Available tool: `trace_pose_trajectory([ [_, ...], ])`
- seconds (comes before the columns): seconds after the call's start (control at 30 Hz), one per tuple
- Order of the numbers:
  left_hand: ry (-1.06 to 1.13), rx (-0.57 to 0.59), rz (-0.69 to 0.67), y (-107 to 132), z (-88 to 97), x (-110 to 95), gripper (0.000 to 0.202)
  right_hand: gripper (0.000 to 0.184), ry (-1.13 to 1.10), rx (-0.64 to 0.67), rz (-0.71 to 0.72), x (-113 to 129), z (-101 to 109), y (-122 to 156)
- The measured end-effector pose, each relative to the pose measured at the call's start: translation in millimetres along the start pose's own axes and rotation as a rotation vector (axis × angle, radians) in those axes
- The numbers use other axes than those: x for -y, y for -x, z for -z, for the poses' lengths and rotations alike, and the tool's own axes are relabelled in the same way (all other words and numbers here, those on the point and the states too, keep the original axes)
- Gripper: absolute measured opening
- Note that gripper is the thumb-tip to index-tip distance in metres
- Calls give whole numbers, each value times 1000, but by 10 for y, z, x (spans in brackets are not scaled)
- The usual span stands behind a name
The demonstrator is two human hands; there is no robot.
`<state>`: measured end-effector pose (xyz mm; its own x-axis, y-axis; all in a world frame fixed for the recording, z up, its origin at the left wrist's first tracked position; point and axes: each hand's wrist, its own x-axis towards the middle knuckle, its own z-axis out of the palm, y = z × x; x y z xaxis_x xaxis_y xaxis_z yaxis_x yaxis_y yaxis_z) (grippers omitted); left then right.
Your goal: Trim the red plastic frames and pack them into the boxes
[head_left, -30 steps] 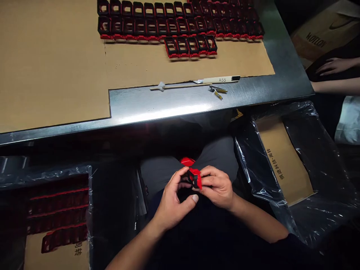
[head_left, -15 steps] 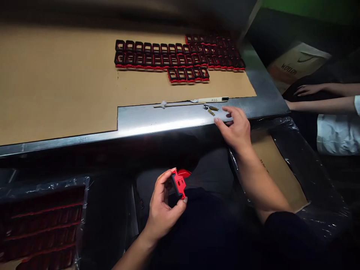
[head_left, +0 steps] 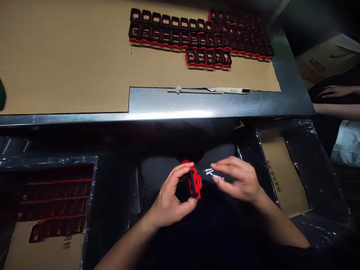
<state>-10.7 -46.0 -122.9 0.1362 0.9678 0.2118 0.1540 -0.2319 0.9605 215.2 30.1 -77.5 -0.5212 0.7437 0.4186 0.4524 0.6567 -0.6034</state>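
My left hand (head_left: 171, 195) is closed around the edges of a red and black plastic part (head_left: 196, 183), a squarish frame tilted up above my lap. Just to its right, my right hand (head_left: 237, 178) holds small metal nail clippers (head_left: 213, 173) between thumb and fingers, jaws toward the plastic part but apart from it. Motion blurs the clippers slightly. Rows of similar red and black frames (head_left: 176, 37) stand on the cardboard sheet (head_left: 70, 63) on the table.
On the metal table edge (head_left: 152, 101) lie a craft knife marked A55 (head_left: 232, 90) and a thin stick with a white tuft (head_left: 178, 90). A plastic-lined box (head_left: 91, 187) holds more parts at left; another lined box (head_left: 284, 168) stands at right. A co-worker's arms (head_left: 337, 101) rest at far right.
My right hand has taken the nail clippers off the metal table edge and brought them down beside the plastic part. The left hand still grips the part. The view has shifted.
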Motion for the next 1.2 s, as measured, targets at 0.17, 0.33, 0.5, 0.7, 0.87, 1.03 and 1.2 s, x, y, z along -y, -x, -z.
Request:
trace_pose_trajectory([
  [0.17, -65, 101, -74, -79, -25, 29, 75, 8, -91, -36, 22, 267, -206, 332],
  [0.33, -111, 137, -96, -106, -29, 11, 76, 6, -56, -12, 48, 264, -160, 356],
  [0.5, -119, 125, -85, -71, -20, 5, 77, 5, -43, 35, 72, 279, -113, 305],
  [0.7, -109, 104, -78, -63, -32, 10, 75, 6, -54, 34, 84, 279, -120, 295],
  [0.87, -149, 132, -106, -111, -30, 3, 76, 8, -25, 83, 62, 274, -90, 317],
  [1.03, -156, 131, -130, -133, -29, 14, 75, 7, -32, 84, 45, 286, -75, 326],
  [1.2, -165, 138, -134, -133, -6, 34, 74, 8, 1, 121, 57, 312, -45, 300],
])
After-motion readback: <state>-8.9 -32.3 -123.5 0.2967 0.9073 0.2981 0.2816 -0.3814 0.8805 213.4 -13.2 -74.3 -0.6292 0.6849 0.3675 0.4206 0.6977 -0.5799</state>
